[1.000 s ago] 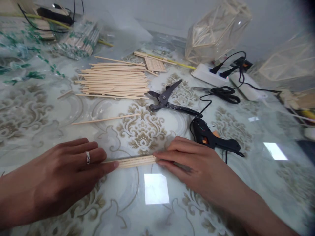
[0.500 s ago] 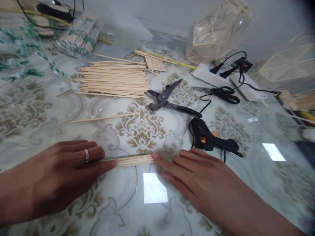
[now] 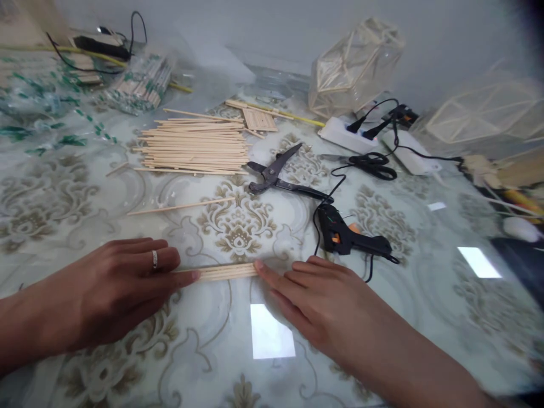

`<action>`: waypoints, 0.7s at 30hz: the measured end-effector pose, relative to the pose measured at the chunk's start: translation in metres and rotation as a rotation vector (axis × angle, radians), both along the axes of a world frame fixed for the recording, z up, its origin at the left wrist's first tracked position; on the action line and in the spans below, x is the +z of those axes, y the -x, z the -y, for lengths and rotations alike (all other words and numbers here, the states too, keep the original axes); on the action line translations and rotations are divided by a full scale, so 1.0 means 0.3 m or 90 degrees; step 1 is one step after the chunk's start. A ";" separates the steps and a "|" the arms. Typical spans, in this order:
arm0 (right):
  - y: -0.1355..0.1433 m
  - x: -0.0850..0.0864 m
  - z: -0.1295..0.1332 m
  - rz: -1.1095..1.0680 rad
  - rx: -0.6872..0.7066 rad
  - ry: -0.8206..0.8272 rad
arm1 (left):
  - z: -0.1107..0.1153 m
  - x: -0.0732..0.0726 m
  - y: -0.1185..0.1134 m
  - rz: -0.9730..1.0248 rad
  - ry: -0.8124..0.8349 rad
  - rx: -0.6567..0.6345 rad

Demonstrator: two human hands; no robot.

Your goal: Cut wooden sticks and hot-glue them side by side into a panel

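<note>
Several thin wooden sticks lie side by side in a flat row on the patterned tabletop. At their left end my left hand, with a ring on one finger, is closed round them, the index finger along the top. My right hand grips the right end, its index fingertip on the sticks and the other fingers curled. Beyond the hands, a single stick lies by itself. A large pile of sticks is further back.
Pliers-like cutters and a black glue gun lie right of the pile. Behind are black-handled scissors, a power strip with cords, and wooden-framed clear shapes. Wrapped stick bundles lie back left.
The view has shifted slightly, so the things at the back sit lower and further left. Both hands keep their hold on the row of sticks.
</note>
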State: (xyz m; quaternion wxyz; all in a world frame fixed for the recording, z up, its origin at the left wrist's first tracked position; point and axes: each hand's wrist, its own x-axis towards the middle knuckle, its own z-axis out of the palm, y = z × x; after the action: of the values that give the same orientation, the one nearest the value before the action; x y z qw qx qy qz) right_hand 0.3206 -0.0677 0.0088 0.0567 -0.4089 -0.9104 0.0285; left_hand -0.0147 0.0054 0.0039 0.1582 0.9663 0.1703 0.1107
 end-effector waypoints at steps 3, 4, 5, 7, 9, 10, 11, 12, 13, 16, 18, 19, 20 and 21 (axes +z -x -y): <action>0.005 -0.003 -0.006 0.024 -0.010 0.022 | -0.002 0.001 0.002 -0.005 0.020 0.004; 0.007 -0.003 -0.009 0.039 -0.017 0.035 | -0.004 0.003 0.003 -0.002 0.030 -0.001; 0.009 -0.001 -0.014 0.051 -0.025 0.053 | -0.006 0.006 0.004 0.021 0.033 -0.005; 0.013 0.007 -0.026 0.072 -0.042 0.098 | -0.010 0.018 0.002 0.005 0.039 -0.011; 0.019 0.019 -0.039 0.097 -0.048 0.133 | -0.012 0.038 -0.005 -0.028 0.034 -0.014; 0.022 0.025 -0.044 0.109 -0.046 0.141 | -0.012 0.050 -0.011 -0.040 0.023 -0.012; 0.026 0.031 -0.048 0.118 -0.043 0.140 | -0.011 0.062 -0.018 -0.051 0.012 -0.007; 0.030 0.036 -0.051 0.121 -0.038 0.134 | -0.008 0.074 -0.027 -0.053 -0.006 -0.001; 0.034 0.040 -0.052 0.119 -0.033 0.125 | -0.005 0.085 -0.036 -0.045 -0.020 0.001; 0.039 0.045 -0.051 0.098 -0.018 0.099 | 0.003 0.106 -0.063 -0.001 -0.048 0.012; 0.034 0.042 -0.046 0.088 -0.014 0.084 | 0.004 0.109 -0.076 0.047 -0.055 0.024; 0.029 0.039 -0.044 0.086 -0.013 0.078 | 0.003 0.106 -0.080 0.067 -0.056 0.027; 0.023 0.035 -0.042 0.083 -0.012 0.072 | 0.001 0.102 -0.083 0.080 -0.056 0.026; 0.016 0.029 -0.041 0.080 -0.008 0.065 | -0.001 0.095 -0.083 0.084 -0.054 0.021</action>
State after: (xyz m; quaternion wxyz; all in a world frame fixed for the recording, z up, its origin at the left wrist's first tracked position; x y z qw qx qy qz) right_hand 0.3158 -0.0554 0.0176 -0.0215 -0.4182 -0.9068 0.0487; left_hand 0.0103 0.0057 0.0325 0.1258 0.9599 0.1705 0.1838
